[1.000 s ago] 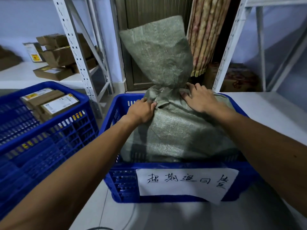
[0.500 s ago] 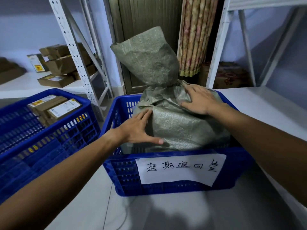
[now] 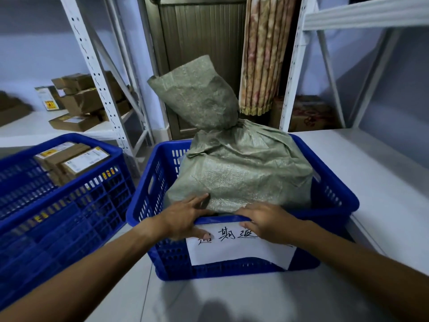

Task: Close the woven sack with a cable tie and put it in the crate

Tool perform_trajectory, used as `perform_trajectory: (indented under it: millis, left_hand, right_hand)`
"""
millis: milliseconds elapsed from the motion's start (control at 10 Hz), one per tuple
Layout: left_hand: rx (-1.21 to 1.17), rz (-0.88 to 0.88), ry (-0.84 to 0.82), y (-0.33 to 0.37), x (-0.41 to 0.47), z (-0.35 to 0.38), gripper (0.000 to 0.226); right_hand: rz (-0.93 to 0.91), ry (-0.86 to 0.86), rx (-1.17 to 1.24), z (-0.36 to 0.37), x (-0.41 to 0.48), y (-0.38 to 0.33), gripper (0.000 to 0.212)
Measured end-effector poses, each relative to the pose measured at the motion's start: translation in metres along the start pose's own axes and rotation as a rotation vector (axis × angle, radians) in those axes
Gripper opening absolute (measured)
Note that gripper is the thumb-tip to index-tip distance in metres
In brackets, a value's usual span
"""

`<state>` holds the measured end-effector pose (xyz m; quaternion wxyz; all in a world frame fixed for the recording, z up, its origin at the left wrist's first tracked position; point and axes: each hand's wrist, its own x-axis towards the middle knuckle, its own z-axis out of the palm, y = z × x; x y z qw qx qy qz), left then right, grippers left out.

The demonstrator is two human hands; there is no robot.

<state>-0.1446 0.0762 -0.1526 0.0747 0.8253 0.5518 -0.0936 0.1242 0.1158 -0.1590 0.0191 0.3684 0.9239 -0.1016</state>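
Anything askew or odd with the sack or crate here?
Mostly fine. The sack sits in the crate, its neck cinched, the loose top leaning left. The paper label hangs slightly crooked, partly covered by both hands.

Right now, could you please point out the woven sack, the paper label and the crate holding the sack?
woven sack [image 3: 243,173], head view, on its bulging front face.
paper label [image 3: 236,252], head view, on the blank white lower part.
crate [image 3: 334,196], head view, on its right side wall.
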Motion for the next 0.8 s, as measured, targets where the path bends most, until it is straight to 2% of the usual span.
perform_trajectory:
  millis: [100,200,300,400,500,600,700,800]
  left_hand:
    - [-0.014,-0.031,-0.026,-0.006,-0.002,-0.003,0.078]
    - [-0.026,-0.108,-0.038,-0.02,-0.003,-0.004,0.085]
    - [0.01,-0.153,0.025,-0.03,-0.001,0.0,0.078]
    - [0.016,-0.185,0.013,-0.031,0.0,-0.002,0.069]
    - [-0.191,-0.195,-0.015,-0.032,-0.008,-0.024,0.063]
    - [-0.483,-0.131,0.086,-0.015,-0.029,-0.079,0.06]
    - [-0.754,-0.052,0.413,0.014,-0.074,-0.15,0.037]
    - [-0.81,0.031,0.787,0.024,-0.128,-0.186,0.026]
  right_hand:
    - [0.014,-0.005,0.016,0.006,0.012,-0.005,0.036]
    - [0.007,-0.01,-0.007,-0.001,0.023,-0.013,0.035]
    - [0.008,-0.007,-0.007,-0.007,0.03,-0.016,0.035]
    - [0.058,-0.027,-0.038,-0.012,0.028,-0.018,0.046]
    - [0.108,0.075,0.062,-0.04,0.011,-0.03,0.054]
    - [0.099,0.349,0.293,-0.091,-0.02,-0.049,0.039]
    - [0.01,0.609,0.343,-0.141,-0.068,-0.078,0.026]
    - [-0.004,0.727,0.292,-0.188,-0.107,-0.082,0.049]
